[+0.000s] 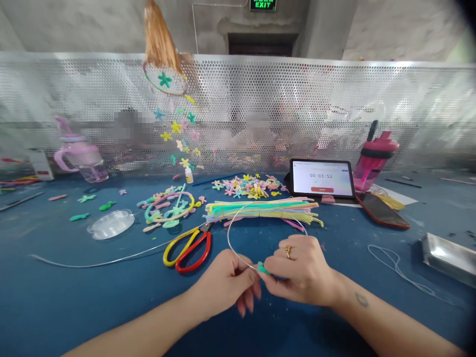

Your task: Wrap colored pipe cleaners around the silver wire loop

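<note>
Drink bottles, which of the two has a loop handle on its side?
The pale pink bottle on the left; the darker pink one, beside the tablet, shows no such handle.

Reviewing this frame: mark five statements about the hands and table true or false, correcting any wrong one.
1. The right hand wears a ring. True.
2. The scissors have two blue handles. False: the scissors' handles are yellow and red.
3. The left hand is at the thin hoop. True.
4. The tablet lies face down. False: the tablet is propped up, its screen lit.
5. The bundle of fuzzy sticks lies beyond both hands. True.
</note>
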Action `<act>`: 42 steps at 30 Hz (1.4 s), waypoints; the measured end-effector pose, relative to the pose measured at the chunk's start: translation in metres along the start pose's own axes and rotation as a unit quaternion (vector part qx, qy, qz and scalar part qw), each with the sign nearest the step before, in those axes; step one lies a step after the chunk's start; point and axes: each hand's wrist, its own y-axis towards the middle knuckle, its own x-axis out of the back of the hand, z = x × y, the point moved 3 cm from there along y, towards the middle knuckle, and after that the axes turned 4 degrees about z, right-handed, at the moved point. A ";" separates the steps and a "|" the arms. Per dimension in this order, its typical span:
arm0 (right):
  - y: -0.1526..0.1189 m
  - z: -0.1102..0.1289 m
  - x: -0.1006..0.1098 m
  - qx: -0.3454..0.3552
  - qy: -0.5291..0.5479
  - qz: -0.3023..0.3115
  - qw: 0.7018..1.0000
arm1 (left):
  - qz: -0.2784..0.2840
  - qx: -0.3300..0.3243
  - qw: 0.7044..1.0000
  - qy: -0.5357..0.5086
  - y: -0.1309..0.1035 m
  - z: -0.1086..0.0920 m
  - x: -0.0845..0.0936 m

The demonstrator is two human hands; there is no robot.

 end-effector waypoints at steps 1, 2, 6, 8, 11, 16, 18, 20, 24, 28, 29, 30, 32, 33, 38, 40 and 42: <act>0.000 0.001 0.001 0.023 -0.029 0.002 0.999 | 0.057 0.023 0.997 0.055 -0.004 -0.004 0.002; 0.000 0.002 0.002 0.043 -0.054 0.008 0.998 | 0.114 0.027 0.986 0.121 -0.010 -0.009 0.004; -0.002 0.006 0.000 0.101 -0.103 0.029 0.989 | 0.093 -0.067 0.963 0.245 -0.026 -0.041 0.026; -0.002 0.010 -0.002 0.124 -0.113 0.029 0.985 | -0.003 -0.125 0.947 0.295 -0.029 -0.053 0.036; -0.002 0.017 -0.004 0.145 -0.123 0.031 0.981 | -0.006 -0.178 0.909 0.377 -0.028 -0.055 0.033; -0.001 0.029 -0.005 0.182 -0.135 0.066 0.972 | 0.059 -0.170 0.890 0.419 -0.024 -0.038 0.020; 0.000 0.032 -0.005 0.185 -0.132 0.065 0.972 | 0.061 -0.165 0.890 0.421 -0.024 -0.035 0.018; 0.001 0.032 -0.005 0.178 -0.122 0.061 0.974 | 0.052 -0.158 0.895 0.414 -0.023 -0.034 0.019; 0.002 0.024 -0.006 0.143 -0.115 0.060 0.981 | -0.001 -0.151 0.912 0.383 -0.021 -0.037 0.021; 0.002 0.011 -0.008 0.054 -0.092 0.066 0.992 | -0.115 -0.238 0.879 0.398 -0.023 -0.043 0.019; 0.002 0.009 -0.008 0.031 -0.072 0.070 0.994 | -0.142 -0.272 0.857 0.414 -0.024 -0.043 0.017; 0.001 0.007 -0.009 0.010 -0.045 0.073 0.996 | -0.166 -0.306 0.831 0.434 -0.026 -0.043 0.015; 0.001 0.004 -0.010 -0.036 0.015 0.082 0.996 | -0.210 -0.370 0.764 0.485 -0.030 -0.041 0.010; 0.000 0.003 -0.010 -0.060 0.043 0.085 0.994 | -0.229 -0.394 0.729 0.510 -0.031 -0.040 0.007; 0.000 -0.001 -0.009 -0.156 0.153 0.097 0.971 | -0.281 -0.467 0.585 0.600 -0.037 -0.037 0.001; 0.001 -0.002 -0.008 -0.180 0.183 0.100 0.961 | -0.292 -0.475 0.562 0.611 -0.038 -0.036 0.001; 0.001 -0.003 -0.006 -0.198 0.203 0.100 0.954 | -0.301 -0.472 0.552 0.618 -0.038 -0.035 0.001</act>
